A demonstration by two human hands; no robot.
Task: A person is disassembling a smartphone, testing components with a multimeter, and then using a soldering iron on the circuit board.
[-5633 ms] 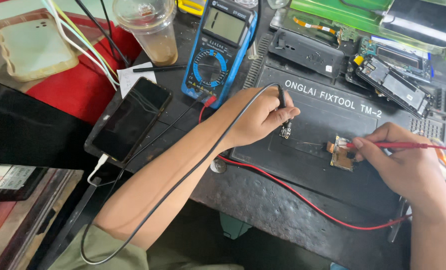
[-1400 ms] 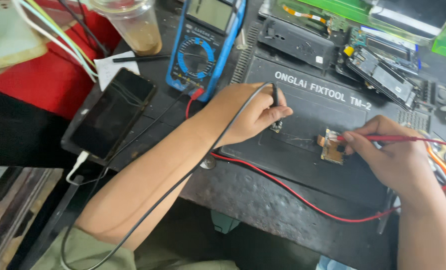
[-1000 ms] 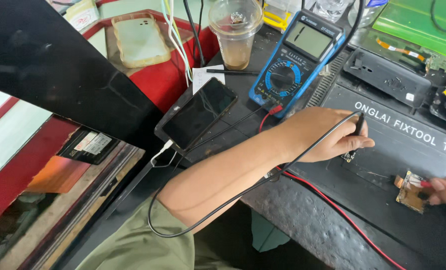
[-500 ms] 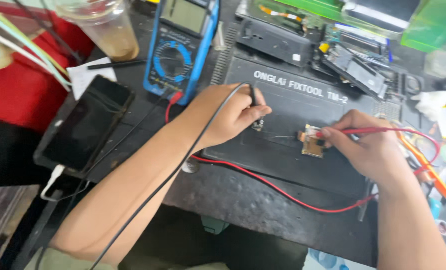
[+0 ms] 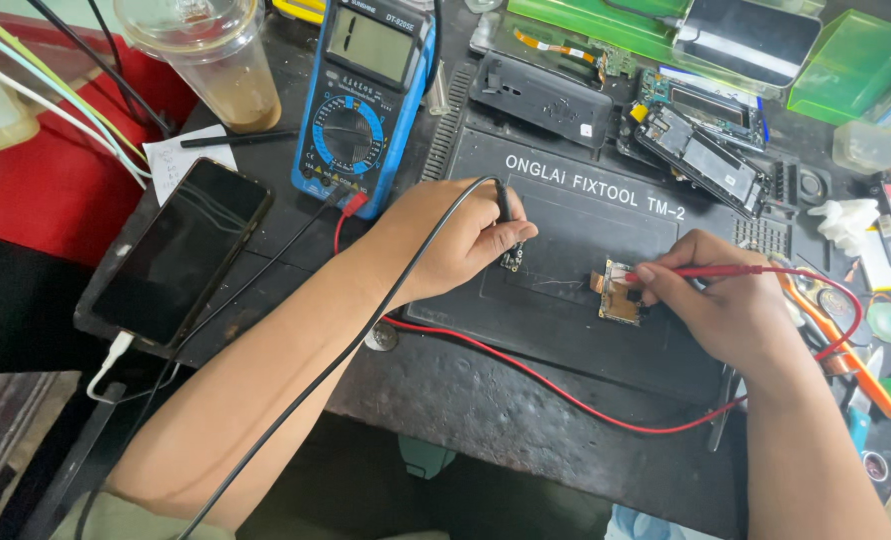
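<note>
Change: both hands sit as before; only the view has shifted slightly.
Mat [image 5: 566, 330]: black, keeps small parts flat.
Meter [image 5: 364, 100]: blue, upright for reading.
Left hand [image 5: 451, 240]: fingers pinch black probe [image 5: 504, 205] onto tiny part [image 5: 512, 260].
Right hand [image 5: 726, 300]: fingers pinch red probe [image 5: 696, 271] against small circuit board [image 5: 621, 293], mid-mat.

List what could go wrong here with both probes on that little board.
1. The small board lies loose on the black mat; the red probe in the right hand could push it aside.
2. The black lead drapes over the left forearm; a tug might pull the left hand off its contact.
3. The drink cup stands beside the meter.
</note>
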